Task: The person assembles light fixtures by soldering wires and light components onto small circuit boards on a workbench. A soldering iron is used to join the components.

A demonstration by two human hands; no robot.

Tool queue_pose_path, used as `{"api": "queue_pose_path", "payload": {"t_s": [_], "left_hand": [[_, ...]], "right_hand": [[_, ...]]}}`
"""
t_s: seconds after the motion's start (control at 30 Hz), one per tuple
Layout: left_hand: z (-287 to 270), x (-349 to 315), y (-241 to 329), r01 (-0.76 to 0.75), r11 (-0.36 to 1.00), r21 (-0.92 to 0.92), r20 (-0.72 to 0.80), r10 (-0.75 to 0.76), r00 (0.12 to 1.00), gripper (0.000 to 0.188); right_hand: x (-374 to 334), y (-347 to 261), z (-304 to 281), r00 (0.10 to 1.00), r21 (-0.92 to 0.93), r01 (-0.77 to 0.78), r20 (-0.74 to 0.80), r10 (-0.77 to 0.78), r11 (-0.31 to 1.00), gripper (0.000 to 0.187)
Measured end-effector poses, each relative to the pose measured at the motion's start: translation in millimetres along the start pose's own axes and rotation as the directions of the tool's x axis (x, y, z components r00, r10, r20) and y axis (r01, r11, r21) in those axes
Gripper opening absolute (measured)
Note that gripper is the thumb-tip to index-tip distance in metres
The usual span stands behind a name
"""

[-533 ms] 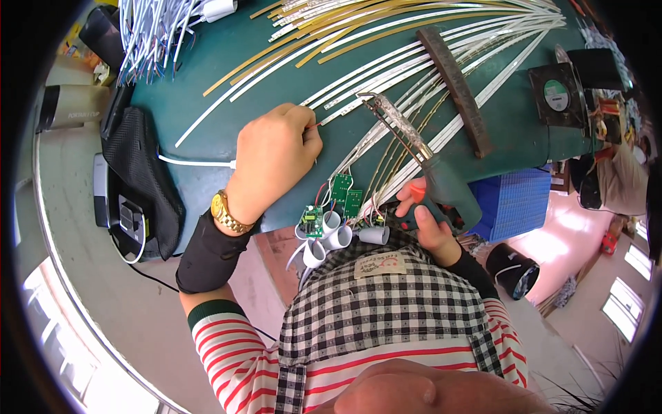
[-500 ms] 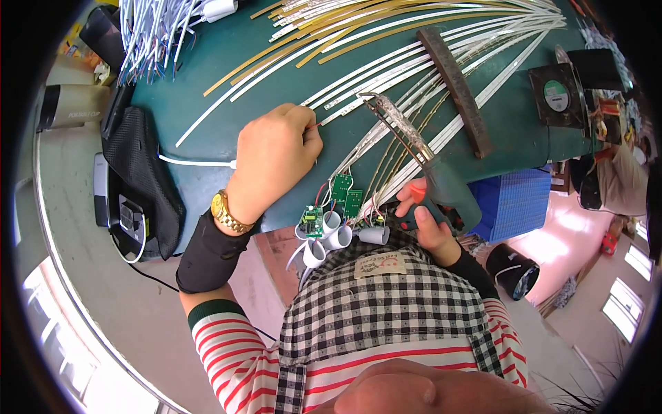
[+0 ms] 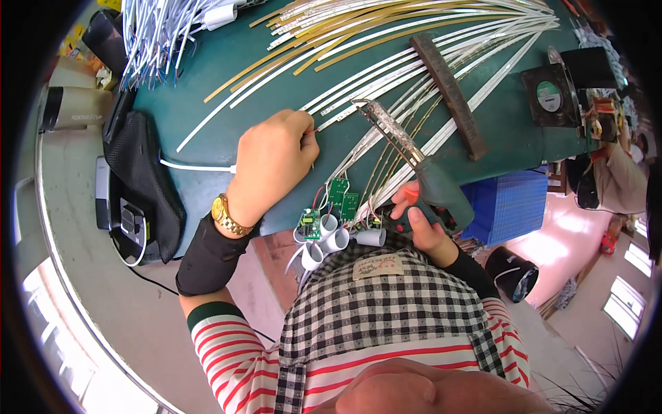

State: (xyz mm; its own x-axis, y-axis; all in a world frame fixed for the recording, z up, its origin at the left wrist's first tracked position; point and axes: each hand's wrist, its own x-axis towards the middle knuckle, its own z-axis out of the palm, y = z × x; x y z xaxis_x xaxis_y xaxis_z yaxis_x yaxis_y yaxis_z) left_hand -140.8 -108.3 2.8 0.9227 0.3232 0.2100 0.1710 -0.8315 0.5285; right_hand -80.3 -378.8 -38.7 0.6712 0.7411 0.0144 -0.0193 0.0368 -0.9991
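My left hand [image 3: 272, 148] is closed in a pinch over the green table, and a thin red wire [image 3: 314, 130] shows at its fingertips. That wire meets the near end of a white LED strip [image 3: 338, 119]. In my right hand [image 3: 424, 228] is a dark soldering gun [image 3: 441, 193] with a red trigger, a finger on it. Its bent tip points left, above the strips and a short way right of my left fingers. Close to my apron lie small green circuit boards [image 3: 338, 194] with wires, among white plastic lamp caps [image 3: 336, 239].
A rusty metal bar [image 3: 448, 96] lies across the fanned white and yellow strips [image 3: 331, 27]. White cables [image 3: 155, 41] are heaped at the far left, near a black mesh pouch [image 3: 141, 179]. At right are a black fan [image 3: 550, 96] and a blue crate [image 3: 507, 207].
The view has shifted slightly, moving the table things a little left and down. The soldering gun's tip sits a touch nearer my left fingers. Both hands keep their hold.
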Motion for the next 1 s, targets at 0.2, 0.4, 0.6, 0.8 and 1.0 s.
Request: {"api": "queue_pose_path", "payload": {"t_s": [0.2,0.4,0.6,0.8,1.0], "left_hand": [[-1.4,-2.3,1.8,-0.013,1.000,-0.005,-0.005,0.013,1.000,0.005],[-7.1,-5.0,4.5,-0.022,0.997,-0.070,0.021,0.023,1.000,0.008],[-8.0,-3.2,0.6,-0.037,0.987,-0.159,-0.024,0.034,0.999,0.004],[-4.4,-1.7,-1.3,-0.019,0.991,-0.130,0.016,0.021,1.000,0.003],[-4.6,-0.9,-3.2,0.029,0.977,-0.211,0.030,-0.023,0.999,0.004]], "right_hand": [[-2.8,1.9,0.1,1.000,0.003,-0.020,-0.017,0.020,1.000,0.038],[-0.6,-3.7,-0.7,0.996,0.003,-0.085,0.020,0.085,0.996,0.039],[0.1,-8.6,-0.3,0.991,-0.001,-0.135,-0.002,0.135,0.991,0.040],[-0.3,-6.5,-2.6,0.997,0.038,-0.081,0.002,0.081,0.996,0.042],[-3.2,-21.1,1.1,0.986,0.209,-0.160,0.082,0.146,0.965,0.030]]}}
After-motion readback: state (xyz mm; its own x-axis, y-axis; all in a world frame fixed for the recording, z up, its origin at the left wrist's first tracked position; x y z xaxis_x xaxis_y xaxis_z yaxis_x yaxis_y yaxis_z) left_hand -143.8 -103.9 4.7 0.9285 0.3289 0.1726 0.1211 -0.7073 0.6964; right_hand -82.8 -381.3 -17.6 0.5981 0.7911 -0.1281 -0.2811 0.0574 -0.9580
